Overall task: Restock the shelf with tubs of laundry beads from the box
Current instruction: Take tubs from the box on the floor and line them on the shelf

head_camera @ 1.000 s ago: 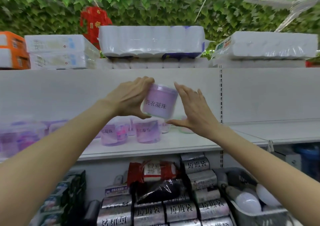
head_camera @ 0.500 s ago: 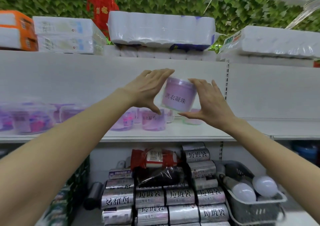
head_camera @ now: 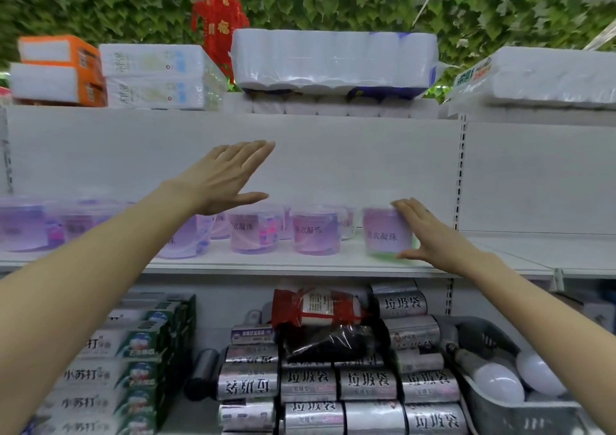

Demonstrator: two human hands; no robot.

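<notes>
A purple tub of laundry beads (head_camera: 383, 232) stands on the white shelf (head_camera: 300, 261), at the right end of a row of similar clear purple tubs (head_camera: 315, 232). My right hand (head_camera: 430, 234) touches that tub's right side with straight fingers, thumb low by its base. My left hand (head_camera: 223, 176) hovers flat and open above the row, holding nothing, in front of the white back panel. More tubs (head_camera: 253, 232) run off to the left, some hidden behind my left forearm. The box is not in view.
Packs of toilet paper (head_camera: 333, 59) and tissue (head_camera: 153, 77) sit on top of the unit. Below the shelf lie rolls of bin bags (head_camera: 366, 381), toothpaste boxes (head_camera: 130, 344) and a grey basket (head_camera: 533, 414) with light bulbs. The shelf bay (head_camera: 540, 251) to the right holds nothing.
The tub went from being held up between both hands down onto the shelf at the right end of the row. My left hand let go and rose away; my right hand stays against it.
</notes>
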